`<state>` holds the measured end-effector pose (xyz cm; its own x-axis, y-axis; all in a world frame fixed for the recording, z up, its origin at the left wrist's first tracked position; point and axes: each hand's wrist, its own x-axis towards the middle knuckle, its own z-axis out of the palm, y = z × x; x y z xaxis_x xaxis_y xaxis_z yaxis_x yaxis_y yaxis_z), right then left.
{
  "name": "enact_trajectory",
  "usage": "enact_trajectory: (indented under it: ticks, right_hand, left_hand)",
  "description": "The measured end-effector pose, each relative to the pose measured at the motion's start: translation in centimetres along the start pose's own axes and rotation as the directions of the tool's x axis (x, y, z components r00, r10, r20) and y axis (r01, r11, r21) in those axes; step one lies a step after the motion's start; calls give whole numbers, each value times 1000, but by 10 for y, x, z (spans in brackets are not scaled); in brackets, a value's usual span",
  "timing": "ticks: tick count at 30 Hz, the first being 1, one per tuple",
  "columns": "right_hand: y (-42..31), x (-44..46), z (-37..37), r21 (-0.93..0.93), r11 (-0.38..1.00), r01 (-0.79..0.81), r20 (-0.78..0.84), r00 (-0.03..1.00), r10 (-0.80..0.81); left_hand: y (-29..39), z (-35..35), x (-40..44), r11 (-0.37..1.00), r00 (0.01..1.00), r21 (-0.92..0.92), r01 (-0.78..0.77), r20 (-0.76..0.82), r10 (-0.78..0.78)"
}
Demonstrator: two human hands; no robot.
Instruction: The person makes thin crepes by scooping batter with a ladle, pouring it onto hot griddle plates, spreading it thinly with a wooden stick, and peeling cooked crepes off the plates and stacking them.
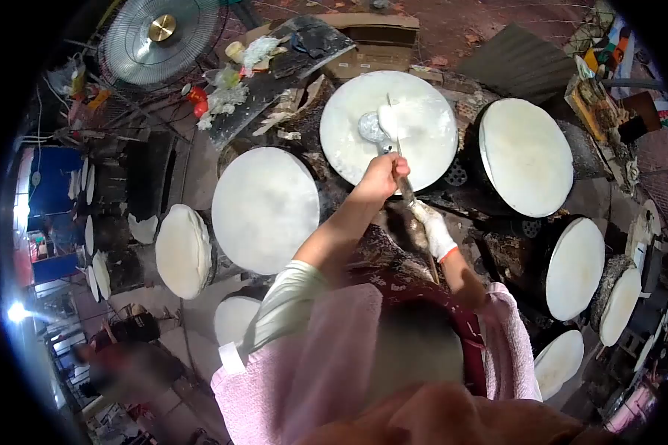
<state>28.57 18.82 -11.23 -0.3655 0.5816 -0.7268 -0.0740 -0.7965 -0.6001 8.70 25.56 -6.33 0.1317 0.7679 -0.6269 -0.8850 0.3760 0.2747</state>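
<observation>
My bare left hand (382, 176) is closed at the middle of a long, narrow blade-like tool (404, 185). My right hand (432, 228), in a white glove with an orange cuff, is closed on its lower end. The tool's thin upper part reaches over a large round white disc (430, 137) that looks floury. A soft white lump (387, 121) sits against the blade. Beside it is a rounded silver metal piece (370, 128), just above my left hand; whether that hand also grips it, I cannot tell.
More white-topped round discs surround me, one at left (266, 211) and one at right (527, 157). A large fan (162, 28) stands at upper left beside a dark board (304, 52) with plastic bags. A cardboard box (382, 37) lies behind. Another person (130, 363) is at lower left.
</observation>
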Motion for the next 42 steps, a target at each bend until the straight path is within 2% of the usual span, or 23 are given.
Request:
enact_trajectory:
  ticks: [1, 2, 3, 5, 6, 7, 9, 11, 13, 14, 15, 16, 17, 20, 22, 23, 27, 29, 31, 36, 37, 39, 42]
  right_hand:
    - [-32, -29, 14, 20, 996, -81, 15, 997, 81]
    - [-43, -34, 7, 23, 999, -35, -6, 999, 35]
    - [-54, -39, -3, 23, 1000, 10, -32, 999, -9]
    - [-62, -31, -19, -112, 951, 288, -238, 921, -307]
    - [-50, -8, -34, -223, 908, 354, -208, 893, -399]
    - [-41, 6, -45, -331, 851, 407, -169, 862, -478]
    - [-37, 0, -36, -503, 815, 287, -95, 919, -382]
    - [-39, -15, -26, -672, 677, 300, 34, 926, -376]
    - [-22, -15, -34, -502, 739, 450, -96, 820, -564]
    - [-16, -15, -36, -248, 830, 500, -235, 800, -552]
    - [-6, -21, -58, -540, 760, 362, -187, 829, -528]
    - [13, -20, -72, -787, 499, 362, -29, 787, -616]
    - [1, -61, -63, -834, 407, 372, 75, 808, -584]
    - [10, -126, -87, -758, 617, 211, -207, 819, -535]
    - [15, -149, -117, -663, 745, 75, -472, 730, -493]
    - [23, -159, -135, -720, 693, 28, -554, 579, -599]
    - [36, -203, -236, -649, 760, -33, -707, 396, -586]
    - [33, -218, -276, -620, 784, 24, -725, 363, -585]
    - [24, -235, -314, -541, 829, -146, -824, 291, -486]
    - [89, -262, -460, -490, 798, -352, -837, -67, -543]
    - [85, -284, -478, -407, 877, -255, -878, -154, -452]
    - [81, -318, -504, -500, 779, 377, -865, -258, -430]
    - [107, -312, -572, -358, 831, 426, -933, -131, -336]
  left_hand:
    - [1, -8, 4, 999, 991, -43, -17, 131, 23]
    - [11, 9, -49, 974, 968, -6, -226, 108, 225]
    - [29, -9, -53, 980, 948, -198, 0, 312, 63]
    - [59, -56, -59, 764, 699, -389, 515, 707, -111]
    - [60, -57, -83, 966, 824, -178, 187, 563, -56]
    - [61, -40, -114, 972, 970, 208, -108, 236, 57]
    - [78, -34, -121, 963, 999, 268, -27, 47, 15]
    - [100, -36, -111, 998, 962, 44, 36, 267, -47]
    - [112, -25, -103, 996, 933, 43, 83, 348, -93]
    - [113, -34, -92, 984, 817, 92, 150, 550, -176]
    - [98, -14, -109, 899, 984, 407, -161, 135, 115]
    - [81, 22, -130, 704, 951, 663, -256, 43, 305]
    - [64, 16, -131, 687, 939, 645, -334, 167, 300]
    - [32, 44, -152, 342, 958, 908, -243, 171, 228]
    - [14, 58, -151, 492, 968, 838, -236, 246, 46]
    - [6, 70, -153, 543, 953, 813, -212, 295, -69]
    - [-66, 91, -123, 770, 898, 608, 196, 205, -390]
    - [-108, 105, -117, 752, 829, 533, 388, 155, -538]
    - [-155, 121, -115, 726, 751, 465, 506, 176, -636]
    - [-237, 170, -119, 703, 721, 526, 478, 222, -656]
    - [-247, 180, -119, 711, 723, 529, 463, 239, -648]
    - [-266, 198, -118, 718, 740, 528, 455, 224, -634]
    - [-284, 220, -116, 728, 729, 503, 465, 250, -638]
